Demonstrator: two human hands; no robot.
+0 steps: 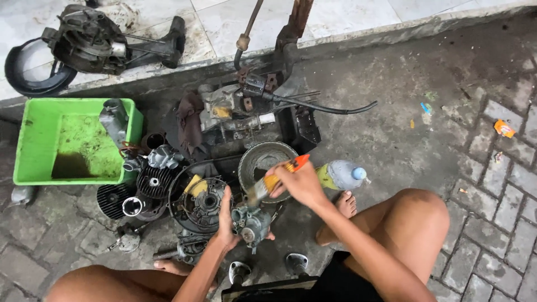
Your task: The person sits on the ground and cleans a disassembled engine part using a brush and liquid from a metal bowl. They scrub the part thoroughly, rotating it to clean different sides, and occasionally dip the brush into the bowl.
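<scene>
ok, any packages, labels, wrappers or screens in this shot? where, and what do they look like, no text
Plastic bottle: lying on the ground just right of the right hand, clear body, blue cap, yellow-green label band.
Orange wrapper: far right on the paving, small, crumpled.
Blue scrap: on the concrete, upper right, tiny; kind unclear.
No screens or signs.

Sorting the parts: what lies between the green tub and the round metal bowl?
In the head view, between green tub and metal bowl: a small carburetor and finned cylinder.
</scene>
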